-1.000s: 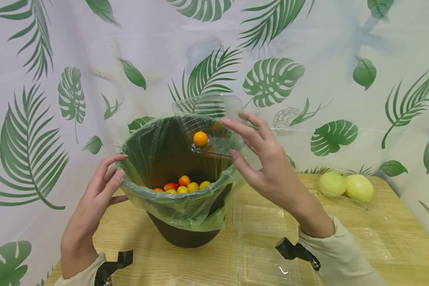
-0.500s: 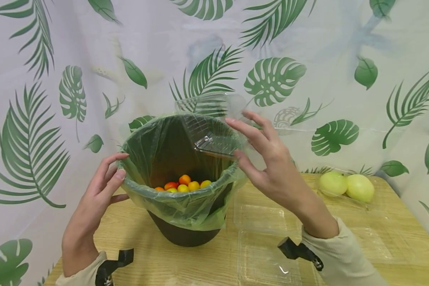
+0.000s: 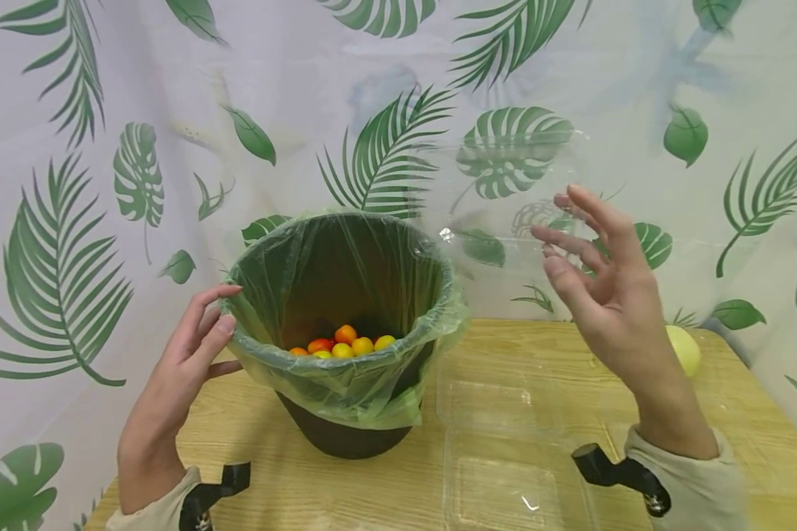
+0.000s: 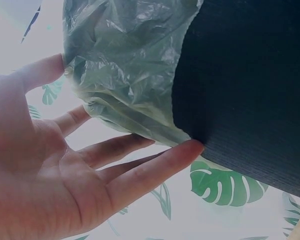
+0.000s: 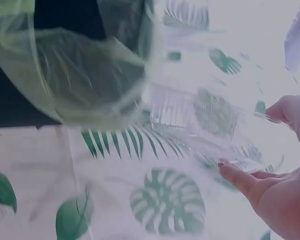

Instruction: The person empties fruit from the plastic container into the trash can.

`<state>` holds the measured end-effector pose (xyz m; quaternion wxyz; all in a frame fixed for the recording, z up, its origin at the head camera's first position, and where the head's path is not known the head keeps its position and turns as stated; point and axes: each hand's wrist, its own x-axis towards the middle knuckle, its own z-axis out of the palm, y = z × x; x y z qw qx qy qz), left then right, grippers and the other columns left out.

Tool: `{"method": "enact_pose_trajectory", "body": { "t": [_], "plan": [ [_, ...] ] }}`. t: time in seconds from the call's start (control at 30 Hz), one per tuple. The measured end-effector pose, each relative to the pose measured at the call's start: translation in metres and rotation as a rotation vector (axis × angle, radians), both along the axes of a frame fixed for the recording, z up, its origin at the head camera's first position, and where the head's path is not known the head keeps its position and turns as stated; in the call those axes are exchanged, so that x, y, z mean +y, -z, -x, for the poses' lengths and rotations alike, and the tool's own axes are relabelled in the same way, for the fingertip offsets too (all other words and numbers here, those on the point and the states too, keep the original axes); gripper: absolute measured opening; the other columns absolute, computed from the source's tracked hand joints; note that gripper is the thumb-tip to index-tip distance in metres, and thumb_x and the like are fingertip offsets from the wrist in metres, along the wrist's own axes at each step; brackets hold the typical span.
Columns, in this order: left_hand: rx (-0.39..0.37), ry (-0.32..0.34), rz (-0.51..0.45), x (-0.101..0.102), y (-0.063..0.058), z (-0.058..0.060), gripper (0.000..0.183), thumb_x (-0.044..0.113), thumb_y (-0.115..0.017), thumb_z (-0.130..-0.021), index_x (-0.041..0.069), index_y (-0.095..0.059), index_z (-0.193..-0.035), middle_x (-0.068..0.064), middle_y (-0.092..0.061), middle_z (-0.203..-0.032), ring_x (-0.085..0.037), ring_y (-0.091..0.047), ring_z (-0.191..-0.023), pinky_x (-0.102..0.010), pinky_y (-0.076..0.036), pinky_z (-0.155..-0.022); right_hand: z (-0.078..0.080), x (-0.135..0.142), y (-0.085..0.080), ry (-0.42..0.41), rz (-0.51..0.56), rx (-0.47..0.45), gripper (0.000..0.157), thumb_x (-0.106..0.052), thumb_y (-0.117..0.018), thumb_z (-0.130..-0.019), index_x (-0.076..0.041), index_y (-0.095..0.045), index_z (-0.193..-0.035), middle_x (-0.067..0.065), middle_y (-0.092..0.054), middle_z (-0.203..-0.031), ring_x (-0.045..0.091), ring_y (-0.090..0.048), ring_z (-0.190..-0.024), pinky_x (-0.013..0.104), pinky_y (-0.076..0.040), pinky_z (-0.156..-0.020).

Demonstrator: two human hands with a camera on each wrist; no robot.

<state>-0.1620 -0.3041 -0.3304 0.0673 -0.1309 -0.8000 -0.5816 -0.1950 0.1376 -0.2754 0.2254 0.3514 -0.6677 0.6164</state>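
A dark bin (image 3: 345, 431) stands on the table, lined with a thin green plastic bag (image 3: 345, 394) folded over its rim. Several small round red, orange and yellow fruits (image 3: 342, 349) lie inside. My left hand (image 3: 179, 361) touches the bag-covered rim on the left; in the left wrist view its fingers (image 4: 155, 175) are fairly straight along the bin's side. To the right of the bin, my right hand (image 3: 611, 280) holds a clear plastic container (image 3: 491, 184) between thumb and fingers, raised above the table. No fruit shows in the container (image 5: 195, 115).
Clear plastic trays (image 3: 505, 479) lie on the wooden table (image 3: 398, 487) to the right of the bin. A pale green round fruit (image 3: 685, 350) shows behind my right wrist. A leaf-patterned curtain (image 3: 272, 74) hangs close behind the table.
The orange fruit in the tilted container left it between the first two frames. My right hand has since carried the container rightward, away from the bin. My left hand stays at the rim.
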Motion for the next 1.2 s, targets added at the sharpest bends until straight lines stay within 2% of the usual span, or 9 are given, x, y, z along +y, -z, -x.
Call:
{"method": "enact_pose_trajectory", "body": {
  "t": [0.07,0.2,0.33,0.5,0.73,0.93,1.07,1.2],
  "plan": [
    [-0.003,-0.001,0.003,0.001,0.0,0.0,0.045,0.026,-0.043,-0.112,0.019,-0.034,-0.156,-0.013,-0.012,-0.169,-0.043,-0.012,-0.153,-0.026,-0.055,-0.084,0.0,0.015,0.003,-0.006,0.049,-0.026,0.062,0.012,-0.05,-0.1,-0.006,-0.034,-0.157,0.021,-0.033,-0.156,0.028,-0.055,-0.131,0.023,-0.049,-0.099],
    [-0.002,-0.003,0.005,0.0,0.001,0.001,0.045,0.026,-0.042,-0.112,0.02,-0.034,-0.156,-0.012,-0.012,-0.169,-0.043,-0.012,-0.153,-0.026,-0.055,-0.084,0.0,0.04,0.016,0.04,0.101,-0.088,0.063,0.011,-0.051,-0.1,-0.008,-0.033,-0.157,0.025,-0.036,-0.152,0.025,-0.061,-0.125,0.023,-0.05,-0.098],
    [0.001,0.003,0.007,0.001,0.0,0.003,0.044,0.025,-0.042,-0.112,0.02,-0.034,-0.156,-0.012,-0.012,-0.169,-0.043,-0.011,-0.153,-0.026,-0.055,-0.084,0.001,0.059,0.04,0.088,0.138,-0.141,0.064,0.011,-0.049,-0.101,-0.01,-0.032,-0.159,0.024,-0.041,-0.149,0.022,-0.064,-0.121,0.024,-0.05,-0.099],
    [-0.006,0.001,-0.004,0.001,0.001,0.002,0.044,0.024,-0.041,-0.112,0.021,-0.035,-0.155,-0.013,-0.016,-0.167,-0.042,-0.018,-0.151,-0.026,-0.055,-0.083,0.005,0.076,0.071,0.128,0.164,-0.222,0.064,0.004,-0.049,-0.104,-0.016,-0.028,-0.162,0.021,-0.041,-0.148,0.019,-0.065,-0.121,0.021,-0.049,-0.099],
    [-0.003,-0.013,-0.001,0.001,0.003,0.0,0.044,0.023,-0.042,-0.112,0.023,-0.035,-0.156,-0.012,-0.009,-0.169,-0.043,-0.01,-0.153,-0.024,-0.055,-0.083,0.024,0.086,0.1,0.201,0.165,-0.314,0.066,-0.002,-0.053,-0.105,-0.025,-0.028,-0.162,0.014,-0.038,-0.147,0.014,-0.066,-0.118,0.022,-0.05,-0.095],
    [0.0,-0.012,0.006,-0.001,0.004,-0.002,0.045,0.024,-0.041,-0.112,0.023,-0.034,-0.156,-0.013,-0.014,-0.168,-0.042,-0.017,-0.151,-0.025,-0.055,-0.083,0.032,0.085,0.121,0.257,0.133,-0.39,0.066,-0.006,-0.056,-0.105,-0.029,-0.03,-0.162,0.01,-0.033,-0.145,0.009,-0.067,-0.111,0.02,-0.053,-0.09],
    [0.004,-0.004,0.001,-0.002,0.004,-0.002,0.045,0.024,-0.04,-0.112,0.022,-0.034,-0.157,-0.013,-0.018,-0.166,-0.04,-0.023,-0.148,-0.025,-0.055,-0.083,0.035,0.087,0.13,0.286,0.113,-0.437,0.067,-0.01,-0.059,-0.105,-0.03,-0.029,-0.162,0.013,-0.031,-0.146,0.007,-0.066,-0.108,0.019,-0.053,-0.088],
    [0.008,0.009,-0.004,-0.003,0.005,-0.001,0.044,0.022,-0.041,-0.112,0.022,-0.035,-0.156,-0.012,-0.015,-0.168,-0.042,-0.017,-0.151,-0.025,-0.055,-0.083,0.034,0.088,0.137,0.291,0.057,-0.491,0.067,-0.015,-0.058,-0.106,-0.032,-0.026,-0.162,0.022,-0.027,-0.15,0.009,-0.064,-0.11,0.02,-0.053,-0.089]
  ]
}}
